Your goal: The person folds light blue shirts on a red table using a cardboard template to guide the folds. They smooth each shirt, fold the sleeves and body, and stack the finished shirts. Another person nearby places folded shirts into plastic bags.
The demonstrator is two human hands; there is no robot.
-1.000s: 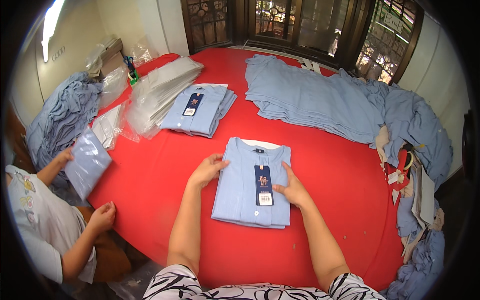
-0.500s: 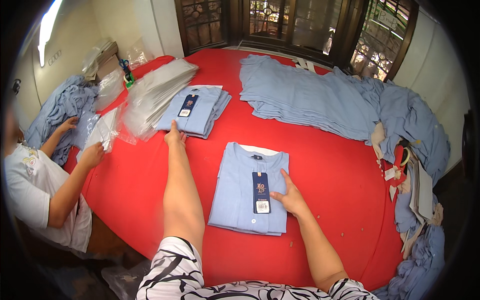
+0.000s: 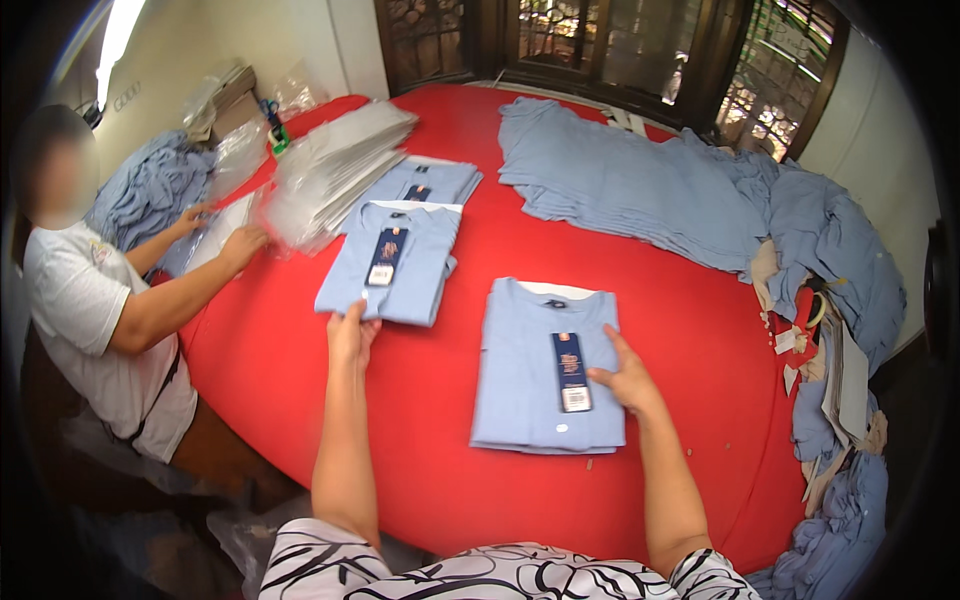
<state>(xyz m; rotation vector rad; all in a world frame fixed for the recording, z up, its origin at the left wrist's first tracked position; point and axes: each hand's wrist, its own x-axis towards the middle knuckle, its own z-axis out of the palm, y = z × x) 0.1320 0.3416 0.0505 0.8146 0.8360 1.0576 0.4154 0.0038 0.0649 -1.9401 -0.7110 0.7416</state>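
Note:
Two light blue folded shirts with dark hang tags lie under my hands. My left hand [image 3: 352,335] pinches the near edge of the left folded shirt [image 3: 420,265], thumb on top and other fingers partly hidden. That shirt partly covers another folded blue shirt [image 3: 450,180] behind it. To the right, my right hand [image 3: 632,380] grips the right edge of a second folded shirt [image 3: 515,390]. Its thumb lies by the dark blue tag [image 3: 570,372] and its index finger runs along the side; the remaining fingers are hard to make out.
At left, a co-worker [image 3: 110,290] handles a clear plastic bag [image 3: 222,232] beside a stack of bagged white sheets [image 3: 335,165]. A pile of blue garments [image 3: 620,185] spans the far side. Tape and card sheets [image 3: 850,385] crowd the right edge of the red table [image 3: 420,430].
My left hand has drawn the upper folded shirt toward me, showing the one behind it. My right hand and its shirt have shifted right. The co-worker's hands have moved slightly.

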